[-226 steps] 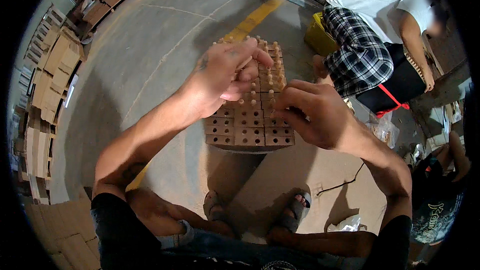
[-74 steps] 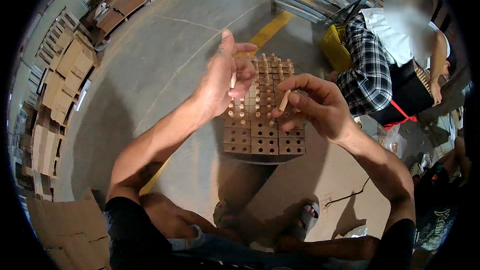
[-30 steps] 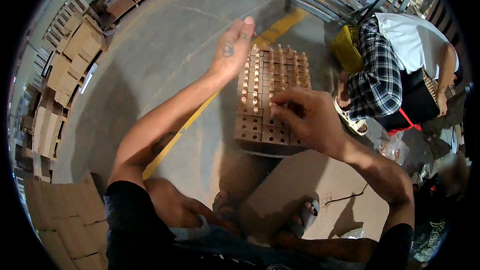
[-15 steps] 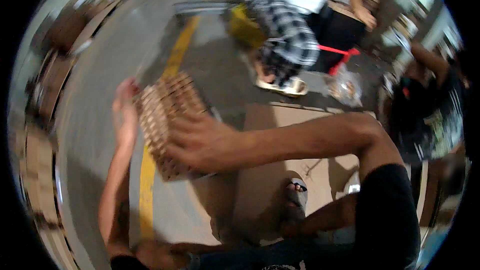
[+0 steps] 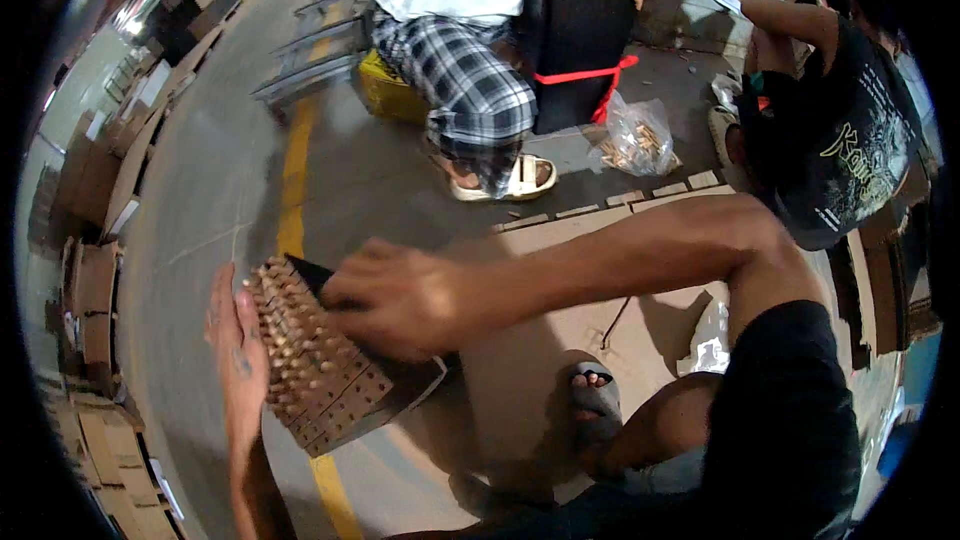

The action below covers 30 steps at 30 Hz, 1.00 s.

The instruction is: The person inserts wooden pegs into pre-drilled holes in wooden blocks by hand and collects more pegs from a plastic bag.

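Lower left of frame, peg-studded block [image 5: 335, 395] slants lengthwise down-right; left hand [image 5: 238, 340] flat alongside, apparently empty; right hand [image 5: 400, 298] curled opposite, hold unclear.

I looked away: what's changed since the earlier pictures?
The view swung right. The brown rectangular wood-like block has turned and sits further left; the left hand lies along its left side, the right hand has moved to its right, grip blurred. Pale wooden pegs still stand in its rows, nearest holes unfilled.
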Motion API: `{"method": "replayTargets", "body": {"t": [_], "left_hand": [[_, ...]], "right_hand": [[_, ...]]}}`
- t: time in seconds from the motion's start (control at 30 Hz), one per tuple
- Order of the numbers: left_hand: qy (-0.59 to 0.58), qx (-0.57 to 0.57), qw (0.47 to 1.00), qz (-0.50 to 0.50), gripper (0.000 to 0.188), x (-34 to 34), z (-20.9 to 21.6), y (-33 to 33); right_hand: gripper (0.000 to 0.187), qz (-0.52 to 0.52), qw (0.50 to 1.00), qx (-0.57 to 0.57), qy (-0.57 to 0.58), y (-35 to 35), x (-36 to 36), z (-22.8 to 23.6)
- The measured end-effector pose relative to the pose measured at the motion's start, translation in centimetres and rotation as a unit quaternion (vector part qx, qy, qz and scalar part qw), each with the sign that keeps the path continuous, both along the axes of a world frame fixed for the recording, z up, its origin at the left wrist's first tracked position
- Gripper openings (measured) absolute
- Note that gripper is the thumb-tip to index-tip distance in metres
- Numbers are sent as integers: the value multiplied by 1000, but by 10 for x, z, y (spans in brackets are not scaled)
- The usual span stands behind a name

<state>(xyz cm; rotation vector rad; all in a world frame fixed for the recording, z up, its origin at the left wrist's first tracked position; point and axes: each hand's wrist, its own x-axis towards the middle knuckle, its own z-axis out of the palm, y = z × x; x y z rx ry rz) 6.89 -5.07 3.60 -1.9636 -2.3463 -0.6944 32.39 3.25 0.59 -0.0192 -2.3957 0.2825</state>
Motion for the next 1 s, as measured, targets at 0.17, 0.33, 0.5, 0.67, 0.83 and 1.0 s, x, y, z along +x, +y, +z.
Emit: {"method": "replayTargets", "body": {"t": [0.17,0.33,0.5,0.67,0.83,1.0], "left_hand": [[61,-98,993,-10,60,3,-8,-14],[24,-92,995,-30,58,11,-10,0],[35,-101,993,39,61,9,-4,-11],[-30,-68,996,39,61,7,-16,-2],[-102,-78,992,14,63,29,1,-5],[11,-109,992,68,65,14,-10,-4]], "right_hand": [[31,-299,874,-88,-372,119,209,-112],[21,-646,695,-259,-180,199,496,-256],[31,-491,710,-497,89,242,456,-329],[26,-490,771,-384,-135,293,519,-412],[32,-505,822,-164,-206,306,465,-451],[47,-639,691,-215,-260,313,473,-476]]}}
